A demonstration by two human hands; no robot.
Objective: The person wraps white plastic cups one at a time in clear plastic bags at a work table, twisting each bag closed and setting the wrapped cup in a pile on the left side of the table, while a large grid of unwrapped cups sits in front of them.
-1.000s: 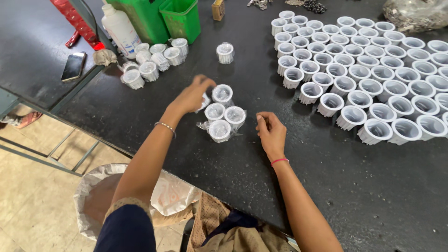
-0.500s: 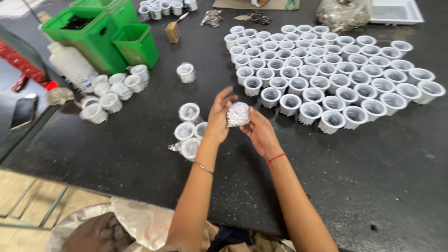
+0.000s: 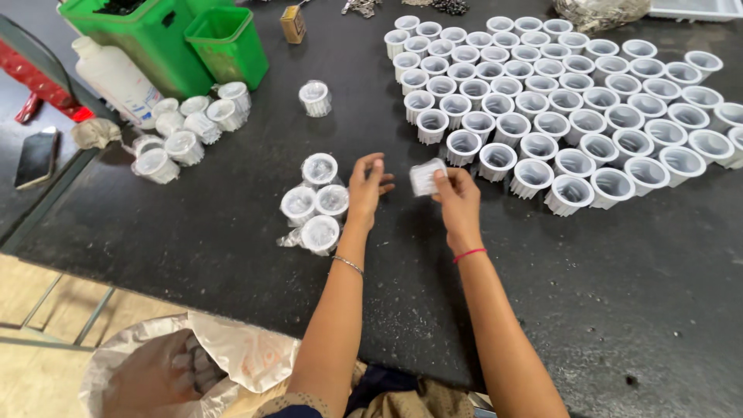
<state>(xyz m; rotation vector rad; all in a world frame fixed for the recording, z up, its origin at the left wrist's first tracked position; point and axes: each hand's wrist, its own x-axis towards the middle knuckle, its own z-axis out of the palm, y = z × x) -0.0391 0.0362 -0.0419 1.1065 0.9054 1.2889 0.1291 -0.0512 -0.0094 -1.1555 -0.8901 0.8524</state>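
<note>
My right hand (image 3: 458,199) pinches a small white ribbed cup (image 3: 426,176) a little above the black table (image 3: 232,240), just in front of the big array of white ribbed cups (image 3: 573,101). My left hand (image 3: 365,188) hovers beside it with fingers apart, holding nothing. Just left of that hand sits a small cluster of plastic-wrapped cups (image 3: 316,205).
Another pile of wrapped cups (image 3: 190,128) lies at the far left, and one lone wrapped cup (image 3: 315,98) stands near it. Green bins (image 3: 182,39), a white bottle (image 3: 116,77) and a phone (image 3: 36,157) sit at the left. A plastic bag (image 3: 166,368) hangs below the table edge.
Both hands came together on one cup taken from the cluster; now my left hand has let go and my right hand carries the cup toward the array.
</note>
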